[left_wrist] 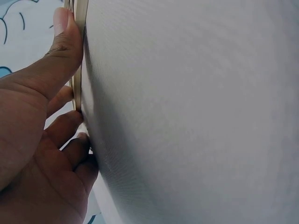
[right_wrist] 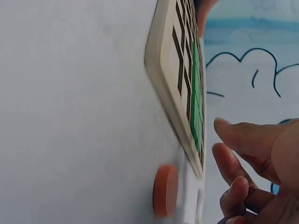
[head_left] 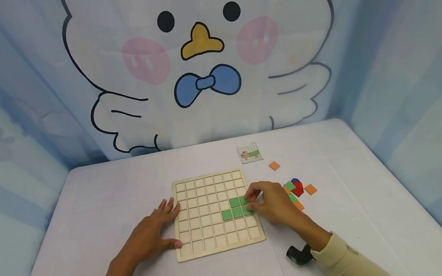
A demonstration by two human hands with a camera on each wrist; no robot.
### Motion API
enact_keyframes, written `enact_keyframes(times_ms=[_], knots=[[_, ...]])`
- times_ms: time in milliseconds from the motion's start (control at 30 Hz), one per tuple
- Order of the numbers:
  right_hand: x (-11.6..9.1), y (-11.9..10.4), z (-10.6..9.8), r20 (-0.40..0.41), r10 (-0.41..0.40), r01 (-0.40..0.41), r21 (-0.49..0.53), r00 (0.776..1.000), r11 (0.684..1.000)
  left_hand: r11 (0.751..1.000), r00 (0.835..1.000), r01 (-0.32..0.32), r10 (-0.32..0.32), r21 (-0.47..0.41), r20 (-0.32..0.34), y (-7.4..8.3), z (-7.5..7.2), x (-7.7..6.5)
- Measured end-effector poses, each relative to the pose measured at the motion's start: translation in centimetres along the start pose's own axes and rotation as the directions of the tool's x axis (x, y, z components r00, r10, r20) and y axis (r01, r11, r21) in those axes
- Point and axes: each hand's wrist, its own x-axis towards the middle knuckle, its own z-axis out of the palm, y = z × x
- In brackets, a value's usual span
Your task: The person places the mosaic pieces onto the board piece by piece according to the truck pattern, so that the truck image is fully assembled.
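A pale wooden grid board [head_left: 197, 226] lies on the table, with several green square tiles [head_left: 226, 215] set in cells toward its right side. My left hand [head_left: 150, 235] rests against the board's left edge, thumb low and fingers spread higher up. In the left wrist view, the thumb [left_wrist: 67, 44] touches the board's rim. Over the right edge, by the green tiles, hovers my right hand [head_left: 274, 203]. From the right wrist, its thumb [right_wrist: 247, 137] and index finger stand slightly apart, and no piece shows between them.
Right of the board lies a small pile with a red piece [head_left: 298, 188], a blue piece [head_left: 295, 180], and green and orange squares, partly hidden by the right hand. Loose orange squares [head_left: 274, 166] lie nearby. A picture card [head_left: 250, 153] sits behind the board. A printed curtain [head_left: 210, 125] hangs behind the table.
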Motion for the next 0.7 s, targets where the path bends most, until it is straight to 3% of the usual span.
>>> enact_keyframes(times_ms=[200,400,700], knots=[[-0.6,1.5,-1.9,-0.034,0.061,-0.063,-0.048,0.998,0.997,1.0,1.0,-0.001,0.001,-0.011,-0.001,0.0,-0.1,-0.1],[-1.2,3.5,-3.6,-0.068,0.07,-0.075,-0.076,0.995,0.994,1.0,1.0,0.0,0.0,-0.001,0.002,-0.1,0.0,0.1],[-2.2,5.3,-4.8,-0.067,0.106,-0.114,-0.141,0.992,0.983,1.0,1.0,0.001,-0.001,-0.002,0.002,-0.1,0.0,0.1]])
